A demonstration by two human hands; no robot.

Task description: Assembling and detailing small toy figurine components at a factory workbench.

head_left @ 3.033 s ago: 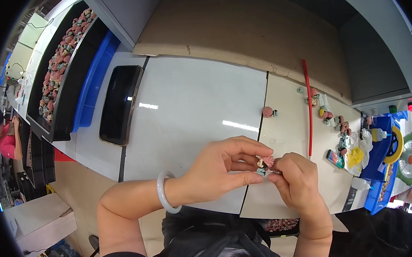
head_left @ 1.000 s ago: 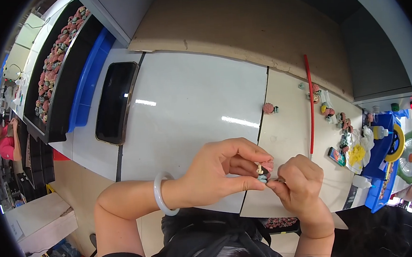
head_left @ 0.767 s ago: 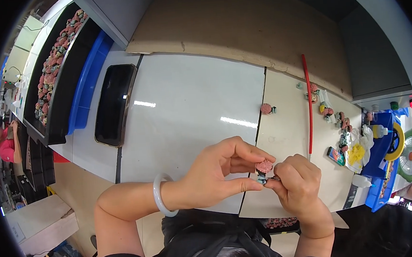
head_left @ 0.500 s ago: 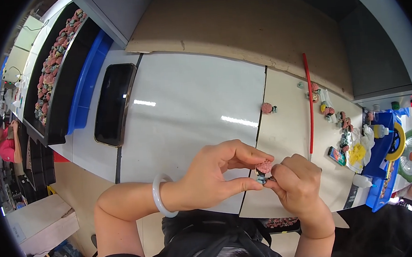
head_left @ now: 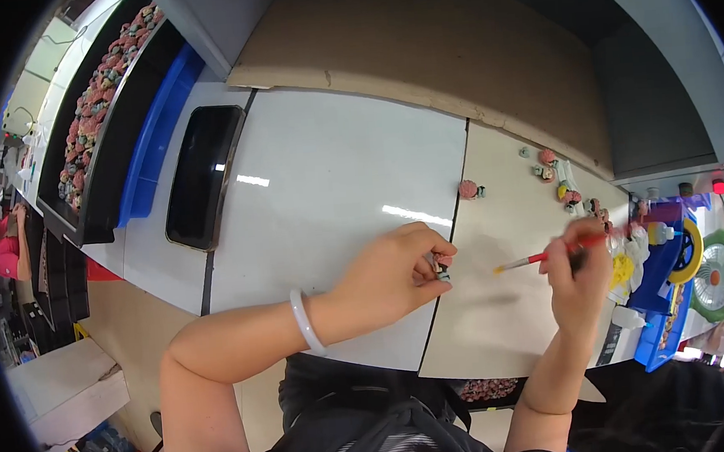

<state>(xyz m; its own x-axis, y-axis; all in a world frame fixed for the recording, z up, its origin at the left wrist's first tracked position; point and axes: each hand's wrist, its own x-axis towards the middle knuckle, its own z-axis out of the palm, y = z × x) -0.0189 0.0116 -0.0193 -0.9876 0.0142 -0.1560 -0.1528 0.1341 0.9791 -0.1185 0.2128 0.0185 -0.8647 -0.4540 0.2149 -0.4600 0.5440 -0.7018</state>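
Landmark: dark phone point(head_left: 206, 178). Left hand point(head_left: 387, 279), to the phone's right, pinches a small pink-topped figurine point(head_left: 443, 268) between thumb and fingers. Right hand point(head_left: 580, 278), farther right of the phone and blurred, is curled round a red-handled brush point(head_left: 520, 262), tip apart from the figurine. Risks, judged: slack pinch could drop the piece; hasty brush contact could smear it.

The white-and-cream worktable point(head_left: 333, 177) bears a black smartphone point(head_left: 206, 178) at left, a pink-topped figurine point(head_left: 469, 190) mid-table and more figurines point(head_left: 547, 157) farther right.
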